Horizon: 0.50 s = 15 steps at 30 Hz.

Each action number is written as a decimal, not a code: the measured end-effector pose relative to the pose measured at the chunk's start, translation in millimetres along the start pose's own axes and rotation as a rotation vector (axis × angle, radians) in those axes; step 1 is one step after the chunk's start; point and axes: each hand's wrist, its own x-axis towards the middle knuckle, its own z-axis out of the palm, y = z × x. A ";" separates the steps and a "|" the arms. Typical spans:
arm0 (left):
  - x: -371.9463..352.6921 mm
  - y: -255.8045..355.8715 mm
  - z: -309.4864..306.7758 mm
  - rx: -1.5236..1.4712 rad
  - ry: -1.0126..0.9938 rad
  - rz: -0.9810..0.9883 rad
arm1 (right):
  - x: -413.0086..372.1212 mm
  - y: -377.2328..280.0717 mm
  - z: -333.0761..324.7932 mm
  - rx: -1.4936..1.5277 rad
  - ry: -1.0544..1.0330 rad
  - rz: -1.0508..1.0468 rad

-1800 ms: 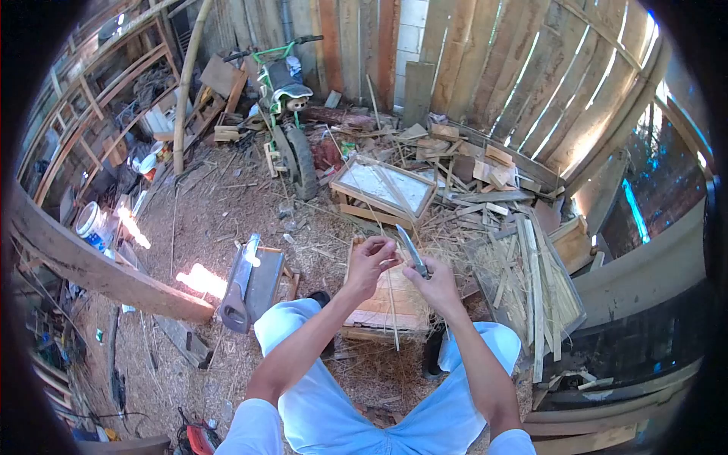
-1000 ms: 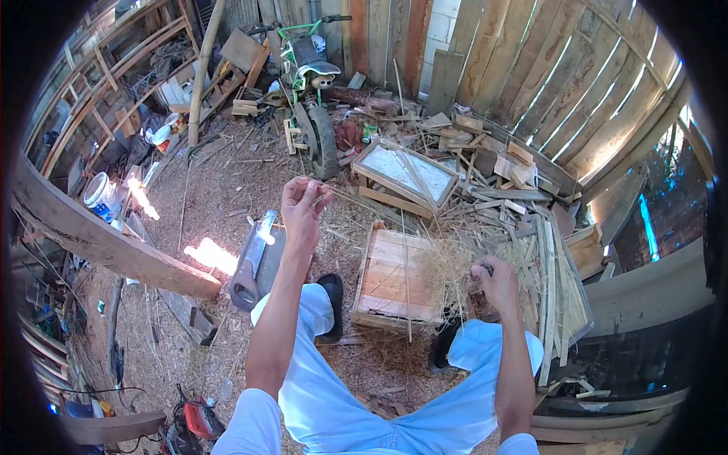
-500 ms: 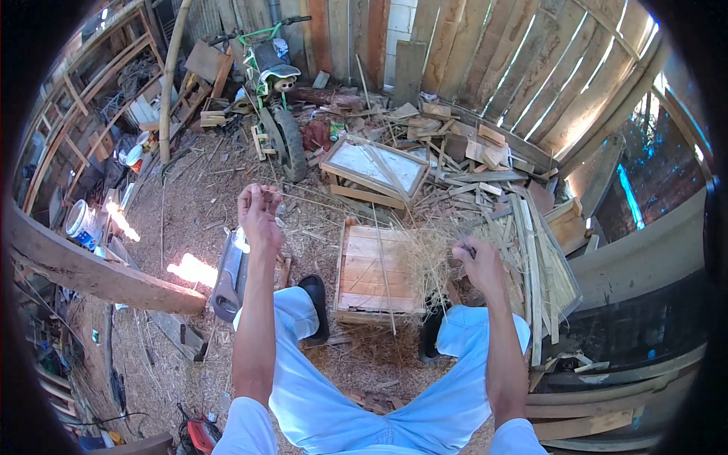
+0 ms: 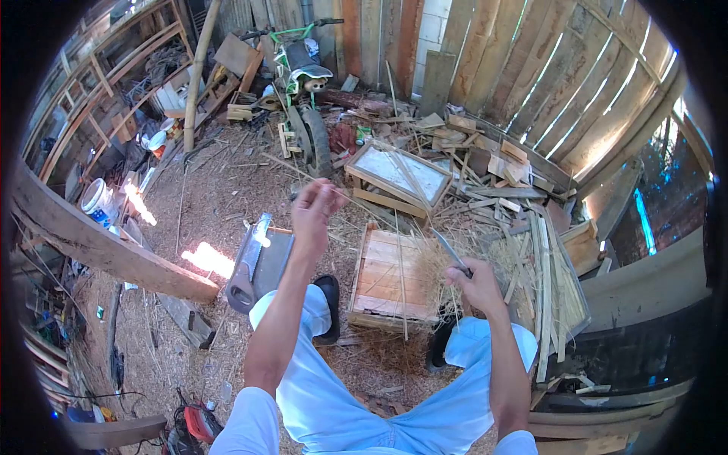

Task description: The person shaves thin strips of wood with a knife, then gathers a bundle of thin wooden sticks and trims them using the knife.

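Note:
My left hand (image 4: 317,211) is raised over the floor, its fingers pinched round a thin wooden strip (image 4: 362,202) that slants down toward the right. My right hand (image 4: 478,284) is wrapped round the handle of a knife (image 4: 451,250), whose blade points up and to the left, close to the strip's right part. Below the hands, between my feet, stands a low wooden box (image 4: 375,277) with a slatted top. A tangle of pale, fine shavings (image 4: 434,277) lies over its right side. Another thin strip (image 4: 400,265) leans across the top.
Left of my feet a handsaw (image 4: 244,280) rests on a dark board. Ahead are a wooden frame with a white panel (image 4: 398,173), a small motorbike (image 4: 307,114) and heaped wood offcuts (image 4: 493,155). Long slats (image 4: 544,280) lie on the right, and a post (image 4: 114,243) crosses the left.
The view has swung left, shifting the scene rightward. My left hand now appears nearer my right hand. The knife blade has turned into clear view.

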 end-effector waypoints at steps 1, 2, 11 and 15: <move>-5.3 -8.7 4.3 0.039 -0.058 -0.052 | 1.6 0.8 5.3 0.000 -0.003 -0.007; -11.0 -17.2 8.1 0.076 -0.116 -0.107 | 2.7 0.3 11.6 0.069 -0.015 -0.009; -56.5 -45.4 46.7 0.063 -0.350 -0.346 | -1.3 -25.5 40.0 0.101 -0.121 0.019; -54.8 -44.0 41.6 0.205 -0.418 -0.330 | 15.9 10.5 49.2 0.137 0.278 -0.272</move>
